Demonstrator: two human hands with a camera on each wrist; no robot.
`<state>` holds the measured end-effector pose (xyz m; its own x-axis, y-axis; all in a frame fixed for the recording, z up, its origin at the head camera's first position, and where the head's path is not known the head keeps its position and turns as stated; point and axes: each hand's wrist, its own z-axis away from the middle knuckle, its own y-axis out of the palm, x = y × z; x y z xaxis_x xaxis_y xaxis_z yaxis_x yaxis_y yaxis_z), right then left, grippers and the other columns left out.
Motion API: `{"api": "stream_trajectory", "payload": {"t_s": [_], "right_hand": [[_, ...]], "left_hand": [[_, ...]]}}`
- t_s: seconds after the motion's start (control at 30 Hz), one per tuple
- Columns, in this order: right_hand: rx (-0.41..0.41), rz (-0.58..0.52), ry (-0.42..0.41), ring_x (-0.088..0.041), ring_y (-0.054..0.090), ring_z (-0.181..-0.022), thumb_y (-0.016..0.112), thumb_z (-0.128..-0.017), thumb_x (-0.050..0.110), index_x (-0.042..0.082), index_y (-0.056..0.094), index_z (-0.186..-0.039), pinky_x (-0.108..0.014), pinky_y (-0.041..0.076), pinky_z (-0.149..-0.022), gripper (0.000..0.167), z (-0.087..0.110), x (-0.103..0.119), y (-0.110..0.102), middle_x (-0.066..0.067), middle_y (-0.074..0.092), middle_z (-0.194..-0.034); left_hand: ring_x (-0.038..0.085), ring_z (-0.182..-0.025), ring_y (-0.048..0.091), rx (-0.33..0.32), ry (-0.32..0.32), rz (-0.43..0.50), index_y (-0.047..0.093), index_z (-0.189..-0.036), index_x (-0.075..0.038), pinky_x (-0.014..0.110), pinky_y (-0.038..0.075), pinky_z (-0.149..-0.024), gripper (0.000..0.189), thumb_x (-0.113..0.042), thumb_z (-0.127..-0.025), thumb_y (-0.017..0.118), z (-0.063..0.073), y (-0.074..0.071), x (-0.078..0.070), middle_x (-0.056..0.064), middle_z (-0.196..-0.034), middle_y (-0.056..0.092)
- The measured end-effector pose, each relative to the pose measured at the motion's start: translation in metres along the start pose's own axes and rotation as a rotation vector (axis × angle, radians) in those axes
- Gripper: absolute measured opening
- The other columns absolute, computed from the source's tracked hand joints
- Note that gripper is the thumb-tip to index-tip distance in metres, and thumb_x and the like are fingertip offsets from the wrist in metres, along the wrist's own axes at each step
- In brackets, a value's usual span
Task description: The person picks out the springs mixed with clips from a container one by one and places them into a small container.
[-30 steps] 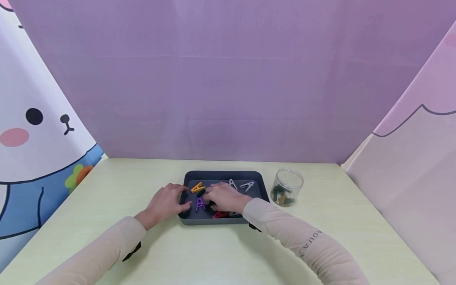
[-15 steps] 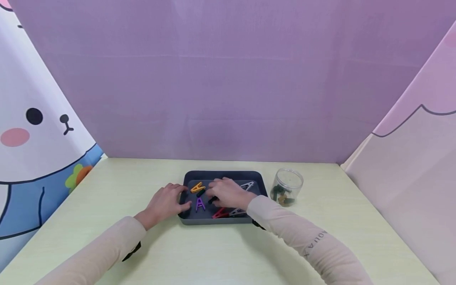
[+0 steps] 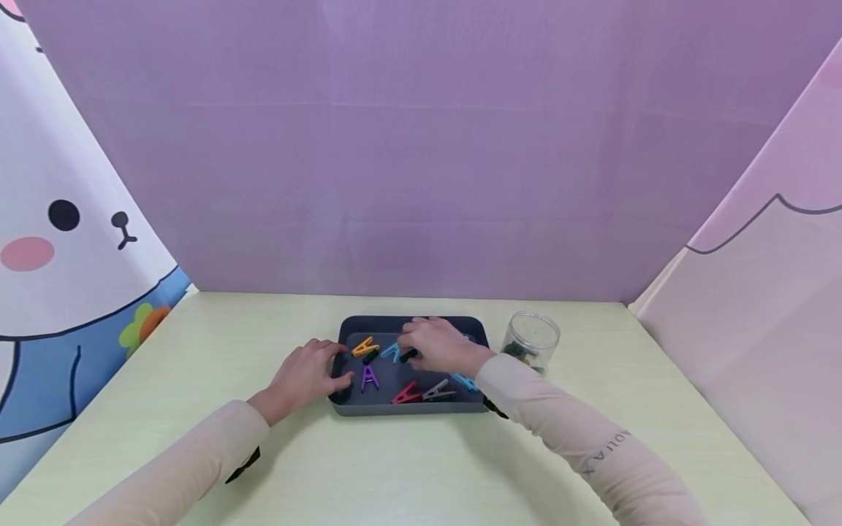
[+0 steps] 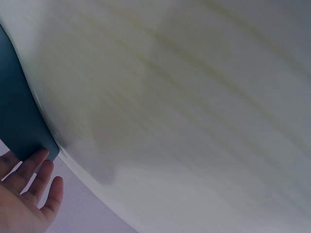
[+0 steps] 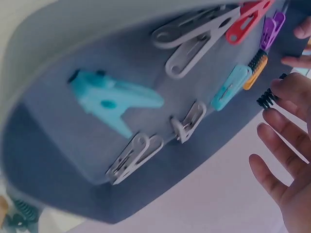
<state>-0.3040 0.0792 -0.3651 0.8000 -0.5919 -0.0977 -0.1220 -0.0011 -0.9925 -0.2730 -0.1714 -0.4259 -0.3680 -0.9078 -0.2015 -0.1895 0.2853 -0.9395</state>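
Note:
My right hand [image 3: 439, 346] is over the back of the grey tray [image 3: 395, 410], pinching a small dark ridged coil [image 5: 266, 99] between thumb and fingertips. A second dark coil [image 3: 371, 356] lies in the tray between a yellow-orange clothespin [image 3: 365, 346] and a purple clothespin [image 3: 370, 378]. Close to the pinched coil is a light blue clothespin [image 3: 391, 352]. At the tray's left side my left hand [image 3: 305, 376] grips the rim, thumb and a finger reaching over it. Other fingers [image 4: 41, 167] of that hand touch the tray's outer wall in the left wrist view.
Red [image 3: 406, 394] and grey [image 3: 438, 391] clothespins lie near the tray's front wall. Another light blue clothespin [image 5: 112, 99] and more grey ones show in the right wrist view. Right of the tray stands a clear jar [image 3: 531, 337] with dark and tan pieces inside.
My right hand has lifted the dark coil from the tray's middle and moved right and slightly back, uncovering the light blue, red and grey clothespins. My left hand stays on the rim.

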Motion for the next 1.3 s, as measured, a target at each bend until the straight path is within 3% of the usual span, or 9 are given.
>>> {"api": "stream_trajectory", "payload": {"t_s": [0.7,1.3], "right_hand": [[-0.066,-0.012,0.126,-0.013,0.055,-0.083,0.069,-0.078,0.018,0.018,0.065,-0.09,-0.034,0.048,-0.074,0.012,0.04,-0.036,-0.019,0.004,0.062,-0.089],[-0.1,-0.046,0.235,-0.012,0.057,-0.08,0.069,-0.077,0.018,0.016,0.066,-0.09,-0.031,0.049,-0.069,0.014,0.077,-0.067,-0.037,0.004,0.062,-0.09]], "left_hand": [[0.028,-0.097,0.059,-0.002,0.006,-0.003,0.064,-0.109,-0.009,0.043,0.05,-0.078,0.052,-0.046,-0.074,0.067,0.001,0.0,-0.001,0.011,-0.107,0.065],[0.028,-0.098,0.058,-0.009,0.006,-0.005,0.064,-0.109,-0.009,0.044,0.049,-0.079,0.052,-0.047,-0.074,0.066,0.001,0.0,0.0,0.011,-0.107,0.065]]}}
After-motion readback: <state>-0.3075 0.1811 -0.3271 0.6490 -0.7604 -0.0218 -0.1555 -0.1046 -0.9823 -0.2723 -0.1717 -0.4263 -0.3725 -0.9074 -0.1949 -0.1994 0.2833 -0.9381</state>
